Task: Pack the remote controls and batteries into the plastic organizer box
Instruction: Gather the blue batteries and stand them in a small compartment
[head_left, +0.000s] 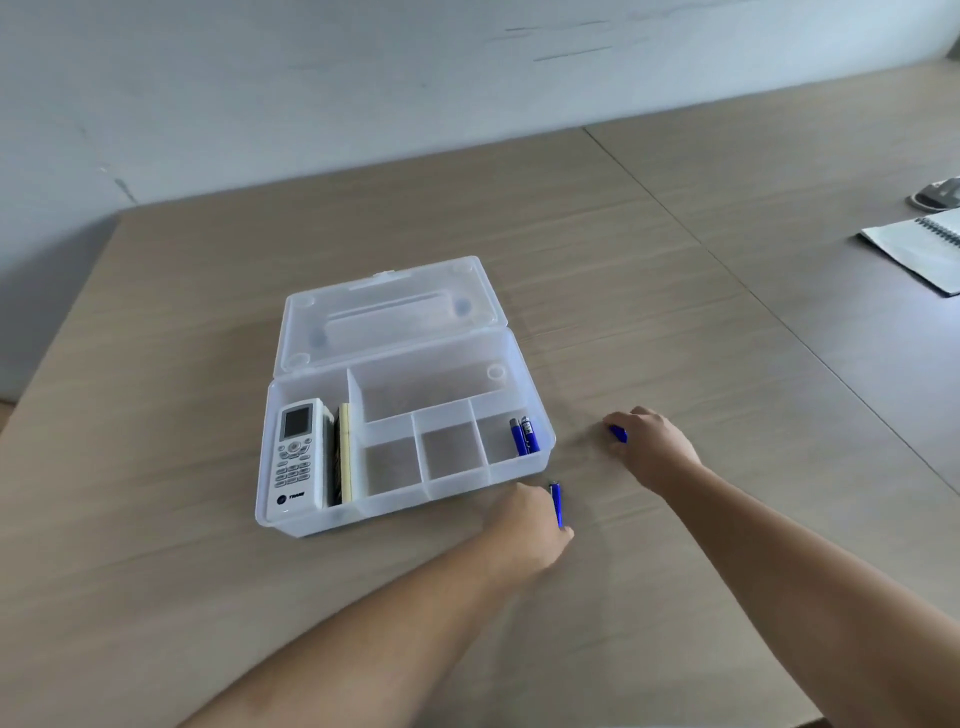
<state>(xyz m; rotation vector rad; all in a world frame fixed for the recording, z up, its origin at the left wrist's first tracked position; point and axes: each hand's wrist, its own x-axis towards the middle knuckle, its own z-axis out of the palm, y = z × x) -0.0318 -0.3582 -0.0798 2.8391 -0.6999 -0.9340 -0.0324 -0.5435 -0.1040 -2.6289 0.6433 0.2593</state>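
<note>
The plastic organizer box (405, 415) lay open on the table (675, 312), two remotes (298, 457) and two batteries (523, 435) already packed, while one further battery was gripped in each hand (535, 525).

White remote (297, 460) btm reads "TRANE".

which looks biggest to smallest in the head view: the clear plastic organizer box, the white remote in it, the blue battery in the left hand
1. Clear plastic organizer box
2. White remote control
3. Blue cylindrical battery in the left hand
</note>
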